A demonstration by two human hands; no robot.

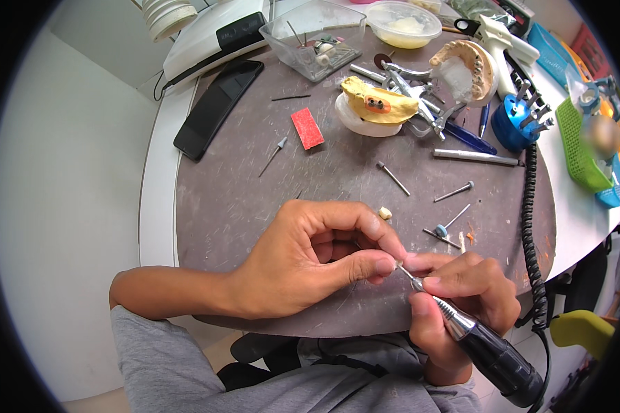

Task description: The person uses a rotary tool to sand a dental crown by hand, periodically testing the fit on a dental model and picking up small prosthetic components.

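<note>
My left hand (324,258) pinches a small whitish piece (398,263), like a dental crown, between thumb and forefinger; most of it is hidden by the fingertips. In my right hand (465,292) is a dental handpiece (492,354), black with a silver nose, gripped like a pen. Its thin bur (406,272) points up and left and meets the piece at the left fingertips. The two hands touch or nearly touch there. Just beyond them, a cream-coloured dental crown (385,213) lies on the brown board (255,186).
Several loose burs, including a grey-tipped one (393,177), lie beyond my hands. Farther back are a yellow dental model (379,103), a red block (306,129), a phone (218,110) and a clear box (313,41). A blue bur holder (515,124) and coiled cord (530,227) stand right.
</note>
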